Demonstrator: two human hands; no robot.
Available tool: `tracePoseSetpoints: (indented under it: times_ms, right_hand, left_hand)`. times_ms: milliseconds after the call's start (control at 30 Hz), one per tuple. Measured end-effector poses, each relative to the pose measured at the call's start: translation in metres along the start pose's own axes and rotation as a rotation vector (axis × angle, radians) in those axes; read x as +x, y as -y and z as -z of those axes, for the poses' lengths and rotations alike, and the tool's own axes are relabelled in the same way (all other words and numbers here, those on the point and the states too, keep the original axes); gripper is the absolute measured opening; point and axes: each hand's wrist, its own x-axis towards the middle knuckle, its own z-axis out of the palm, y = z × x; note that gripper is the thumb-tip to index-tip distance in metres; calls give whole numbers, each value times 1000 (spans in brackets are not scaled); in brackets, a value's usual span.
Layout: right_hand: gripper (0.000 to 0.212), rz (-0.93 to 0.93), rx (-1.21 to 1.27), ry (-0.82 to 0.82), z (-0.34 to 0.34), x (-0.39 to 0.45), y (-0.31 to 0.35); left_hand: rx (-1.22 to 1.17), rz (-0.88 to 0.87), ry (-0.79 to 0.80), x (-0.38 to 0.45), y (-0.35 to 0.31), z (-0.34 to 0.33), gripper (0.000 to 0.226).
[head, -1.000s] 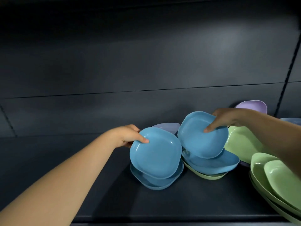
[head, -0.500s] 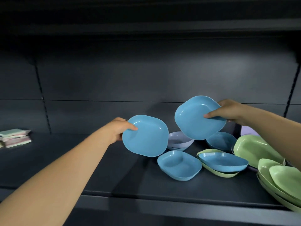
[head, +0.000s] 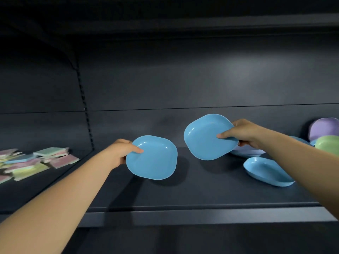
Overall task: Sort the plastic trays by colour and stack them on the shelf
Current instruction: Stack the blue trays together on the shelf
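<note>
Head view, each hand's grip pinching 1 unlabelled blue tray (left hand (head: 120, 152), right hand (head: 242, 133)).

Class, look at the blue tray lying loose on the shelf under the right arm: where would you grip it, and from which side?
Pinch the raised near rim of the blue tray, coming from the front. It lies open side up, tilted, with that edge facing the shelf front, clear of other trays; thumb inside, fingers beneath should do.

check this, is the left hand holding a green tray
No, the left hand grips a blue tray by its edge, thumb on the inner face; the only green tray lies at the shelf's far right.
</note>
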Motion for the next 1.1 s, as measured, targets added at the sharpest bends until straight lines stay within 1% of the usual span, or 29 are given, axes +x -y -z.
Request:
tracePoseSetpoints:
  times_ms: [100,233,333,467,567,667,733,867,1000,1100]
  right_hand:
    - [24,-36,57,-8,-45,-8,13]
    - [32,-88,88,-32,-97,-14,20]
    - [36,-115,99,-27,-126,-17,26]
    - [39,-127,127,-22,-154,-22,36]
    - [37,-130,137,-23,-169,-27,45]
    - [36,-138,132,-33,-180,-32,51]
    - [34,-150,131,-39,-185,-34,54]
    - [27,-159,144,-51,-192,-38,56]
    - [24,-160,138,-54,-205,-42,63]
    - [17,-161,133,-21,-223,-46,73]
  left_hand:
    - [20,21,27,9,25,37,19]
    - [32,60,24,19,57,76,13]
    - [35,81,3,25,77,99,21]
    - [40,99,-17,29,98,117,22]
    - [72,88,-30,29,108,126,18]
    - [181,33,-38,28,116,132,23]
    - [205,4,-43,28,120,133,25]
    - [135,-3,-44,30,123,135,29]
    - [64,-15,-39,31,125,139,32]
    - [4,-20,-25,32,126,141,33]
